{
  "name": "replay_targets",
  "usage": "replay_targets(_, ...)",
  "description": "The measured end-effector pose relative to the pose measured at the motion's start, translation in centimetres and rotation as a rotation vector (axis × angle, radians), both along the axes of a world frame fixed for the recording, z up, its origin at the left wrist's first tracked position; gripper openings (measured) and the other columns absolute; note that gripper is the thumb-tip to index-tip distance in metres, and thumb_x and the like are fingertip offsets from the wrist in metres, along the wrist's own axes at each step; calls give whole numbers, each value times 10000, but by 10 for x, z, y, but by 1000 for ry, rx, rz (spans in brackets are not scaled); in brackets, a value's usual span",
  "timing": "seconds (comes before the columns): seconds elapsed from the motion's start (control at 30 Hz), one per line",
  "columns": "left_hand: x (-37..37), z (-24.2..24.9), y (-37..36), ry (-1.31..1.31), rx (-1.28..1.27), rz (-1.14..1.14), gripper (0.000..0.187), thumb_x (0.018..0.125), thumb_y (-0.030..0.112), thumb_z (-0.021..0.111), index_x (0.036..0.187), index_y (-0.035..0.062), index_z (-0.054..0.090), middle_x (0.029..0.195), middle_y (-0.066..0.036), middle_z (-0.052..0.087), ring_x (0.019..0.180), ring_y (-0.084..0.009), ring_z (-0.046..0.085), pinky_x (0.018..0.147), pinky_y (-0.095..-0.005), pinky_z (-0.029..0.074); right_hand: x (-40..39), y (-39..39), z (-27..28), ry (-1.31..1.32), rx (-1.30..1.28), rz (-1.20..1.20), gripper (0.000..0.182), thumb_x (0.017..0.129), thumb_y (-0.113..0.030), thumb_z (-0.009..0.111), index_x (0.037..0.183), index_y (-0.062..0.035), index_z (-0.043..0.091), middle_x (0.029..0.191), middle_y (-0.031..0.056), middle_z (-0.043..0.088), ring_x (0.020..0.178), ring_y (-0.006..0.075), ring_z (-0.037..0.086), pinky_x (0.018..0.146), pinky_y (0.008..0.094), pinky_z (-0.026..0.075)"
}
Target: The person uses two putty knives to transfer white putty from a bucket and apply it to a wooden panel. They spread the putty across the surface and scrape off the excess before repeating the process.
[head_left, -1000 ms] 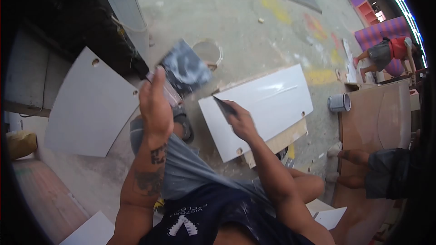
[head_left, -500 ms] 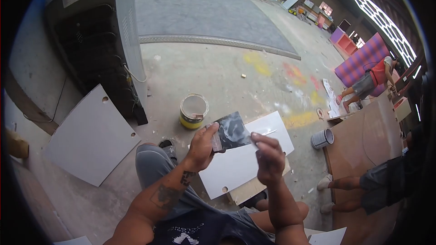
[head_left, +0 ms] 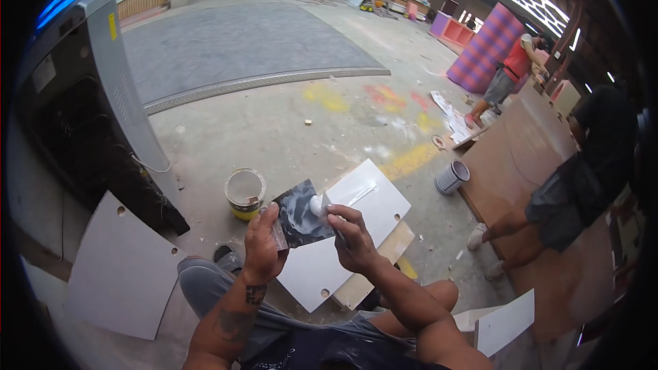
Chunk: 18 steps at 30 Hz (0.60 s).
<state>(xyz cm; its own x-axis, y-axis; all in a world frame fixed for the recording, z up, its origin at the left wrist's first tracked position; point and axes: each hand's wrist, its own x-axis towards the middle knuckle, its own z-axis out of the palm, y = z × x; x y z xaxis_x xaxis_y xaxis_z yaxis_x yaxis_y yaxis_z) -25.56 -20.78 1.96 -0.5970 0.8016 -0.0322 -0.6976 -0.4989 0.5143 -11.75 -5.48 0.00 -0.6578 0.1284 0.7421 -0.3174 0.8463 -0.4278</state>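
Observation:
My left hand (head_left: 263, 245) is closed around the near-left edge of a dark square board (head_left: 293, 225) smeared with white paste. My right hand (head_left: 354, 238) pinches a small putty knife (head_left: 326, 200), mostly hidden by the fingers. A white lump of paste (head_left: 316, 206) sits at its blade, against the board's right side. Below both hands lies a white panel (head_left: 310, 279) with round holes near its edge and a streak of wet-looking paste on its far part. Under the panel is a pale wooden piece (head_left: 384, 260).
An open paint can (head_left: 245, 199) stands left of the board. Another white panel (head_left: 123, 274) lies at left, beside a dark metal cabinet (head_left: 65, 144). A grey bucket (head_left: 452, 177) stands by a large brown board (head_left: 514, 157). A person in dark clothes (head_left: 603, 137) stands at right.
My right hand has moved in from right of the board, bringing the putty knife with white paste against it. The view has swung right, shifting the surroundings leftward.

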Motion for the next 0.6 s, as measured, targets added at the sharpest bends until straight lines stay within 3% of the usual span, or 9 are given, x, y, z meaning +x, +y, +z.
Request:
replay_targets(0.07, 4, 15, 3, 92, 29, 34, 336, 1070, 243, 473, 1235, -23, 597, 1137, -147, 713, 1049, -260, 721, 944, -393, 585, 9, 10, -11, -129, 94, -55, 515, 877, 85, 672, 1353, -58, 538, 1279, 175, 566, 1155, 357, 617, 967, 390, 542)
replay_targets(0.17, -4, 7, 8, 341, -68, 133, 320, 1090, 269, 486, 1172, -4, 631, 1051, -76, 713, 905, -152, 698, 825, -293, 564, 33, 26, -44, -163, -231, -355, 433, 951, 59, 554, 1373, -19, 507, 1236, 162, 587, 1114, 283, 626, 984, 327, 504)
replay_targets(0.23, -19, -13, 11, 584, -197, 238, 337, 1102, 291, 484, 1161, -3, 639, 992, -18, 685, 835, -85, 629, 756, -247, 515, 40, 14, -25, -78, -916, -260, 406, 979, 29, 476, 1384, 19, 482, 1194, 128, 611, 1084, 189, 608, 985, 280, 469)
replay_targets(0.27, -23, -13, 12, 689, -253, 283, 351, 1109, 302, 481, 1158, -5, 643, 954, 18, 664, 797, -47, 582, 717, -221, 482, 45, 7, -13, -55, -1040, -200, 383, 999, -8, 499, 1378, 40, 480, 1177, 102, 621, 1073, 132, 582, 971, 273, 471)
replay_targets(0.47, -1, 15, 24, 895, -278, 330, 371, 1107, 274, 483, 1242, -45, 616, 987, -31, 695, 873, -67, 613, 781, -225, 494, 34, -36, 12, -6, -1295, 7, 365, 1015, -34, 527, 1369, 40, 477, 1156, 84, 626, 1051, 124, 603, 952, 276, 491)
replay_targets(0.6, 13, -1, 38, 1074, -253, 242, 370, 1098, 246, 492, 1277, -50, 621, 1003, -88, 738, 892, -146, 683, 790, -281, 529, 23, -41, 14, 74, -1406, 22, 349, 1021, -33, 515, 1359, 44, 476, 1166, 96, 633, 1047, 133, 625, 946, 293, 513)
